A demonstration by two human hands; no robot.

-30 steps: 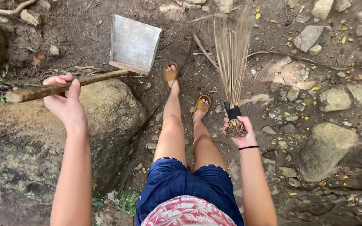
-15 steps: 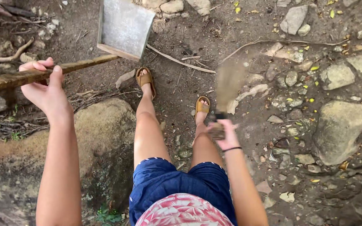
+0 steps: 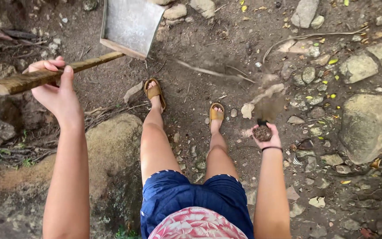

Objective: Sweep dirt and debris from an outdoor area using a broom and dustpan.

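My left hand (image 3: 57, 90) grips the wooden handle (image 3: 36, 79) of a long dustpan. Its grey metal pan (image 3: 131, 24) rests on the dirt ahead of my left foot. My right hand (image 3: 264, 135) is closed around the bound butt end of a stick broom (image 3: 261, 131). The broom's thin bristles (image 3: 268, 102) point away from me and are blurred by motion over the ground, to the right of my right sandal (image 3: 216, 114).
I stand on bare dirt in tan sandals. A big mossy boulder (image 3: 107, 163) sits at my left leg. Large stones (image 3: 368, 126) and smaller rocks lie to the right, with scattered yellow leaves, roots and twigs (image 3: 306, 37).
The broom has swung down from upright and to the right, its bristles now blurred near the ground. The dustpan and my left hand sit higher in view; I have stepped forward.
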